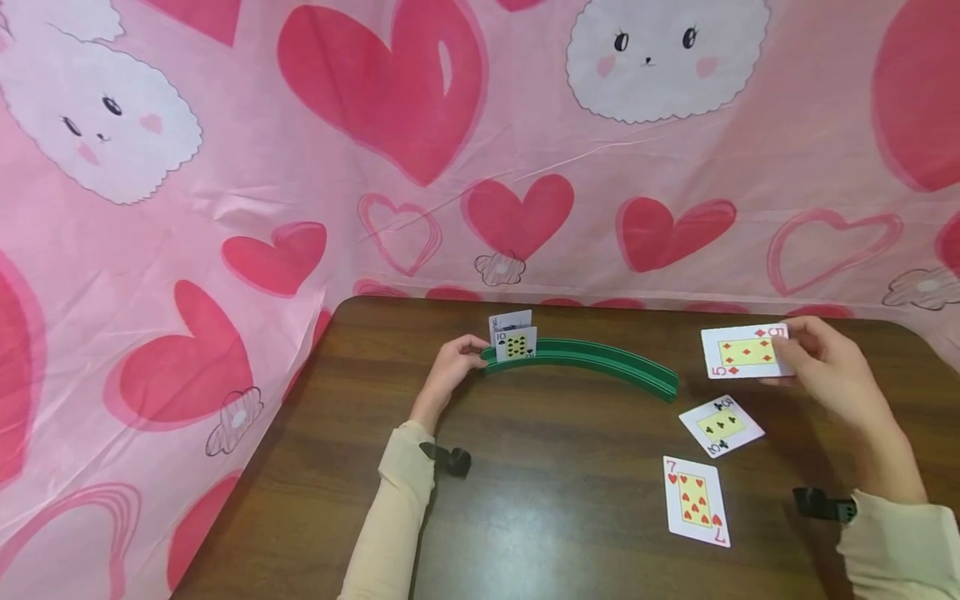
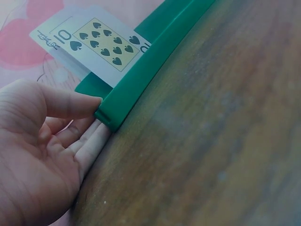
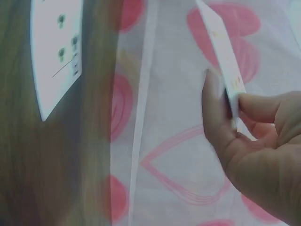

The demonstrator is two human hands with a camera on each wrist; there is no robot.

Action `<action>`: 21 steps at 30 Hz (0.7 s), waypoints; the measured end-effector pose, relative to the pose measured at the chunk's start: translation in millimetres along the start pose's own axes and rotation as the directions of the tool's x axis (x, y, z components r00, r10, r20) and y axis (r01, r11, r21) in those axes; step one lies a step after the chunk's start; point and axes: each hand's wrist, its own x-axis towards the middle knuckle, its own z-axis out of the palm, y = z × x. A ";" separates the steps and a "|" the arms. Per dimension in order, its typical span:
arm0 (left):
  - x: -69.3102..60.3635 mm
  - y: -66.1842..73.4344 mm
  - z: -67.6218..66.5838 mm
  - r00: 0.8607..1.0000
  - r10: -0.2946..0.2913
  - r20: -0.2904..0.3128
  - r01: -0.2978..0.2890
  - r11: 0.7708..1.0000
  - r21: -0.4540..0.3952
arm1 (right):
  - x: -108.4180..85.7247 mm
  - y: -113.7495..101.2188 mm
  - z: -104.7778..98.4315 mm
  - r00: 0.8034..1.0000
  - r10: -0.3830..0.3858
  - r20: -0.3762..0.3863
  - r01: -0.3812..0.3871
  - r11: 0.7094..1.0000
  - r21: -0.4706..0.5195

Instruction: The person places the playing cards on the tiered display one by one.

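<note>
A curved green card holder [image 1: 592,354] lies across the far part of the table. The ten of spades [image 1: 516,343] stands in its left end, with a joker [image 1: 511,319] upright behind it. My left hand [image 1: 453,371] grips that end; in the left wrist view the thumb [image 2: 75,103] presses the front wall of the card holder [image 2: 136,70]. To the right, my right hand [image 1: 832,367] pinches the five of diamonds [image 1: 742,352] by its right edge, above the table. The right wrist view shows this card [image 3: 223,47] nearly edge-on between thumb and fingers.
The three of clubs [image 1: 722,427] lies face up on the brown table [image 1: 525,500], below the raised card. Nearer to me is the seven of hearts [image 1: 696,502]. A pink heart-patterned cloth [image 1: 420,217] hangs behind the table and along its left side.
</note>
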 end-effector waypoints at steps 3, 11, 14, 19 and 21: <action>-0.3 -0.2 -0.7 1.000 -0.004 -0.001 0.004 1.000 -0.002 | 0.5 -2.5 -0.8 1.000 0.015 -0.022 -0.008 0.957 0.290; 0.6 -0.1 -1.4 1.000 -0.020 0.001 0.020 1.000 0.003 | 0.9 -8.6 -0.5 0.989 0.067 -0.135 0.035 0.772 0.635; 0.4 2.4 -1.3 1.000 -0.021 0.002 0.021 1.000 0.005 | 2.1 -10.4 -0.7 0.991 0.039 -0.125 0.053 0.752 0.657; 1.2 4.6 -1.1 1.000 -0.021 0.009 0.021 1.000 -0.002 | 5.0 -13.8 -0.1 0.994 0.033 -0.106 0.045 0.756 0.653; 1.6 4.6 -1.0 1.000 -0.023 0.012 0.023 1.000 -0.005 | 5.3 -16.3 0.2 0.992 0.062 -0.114 0.026 0.764 0.645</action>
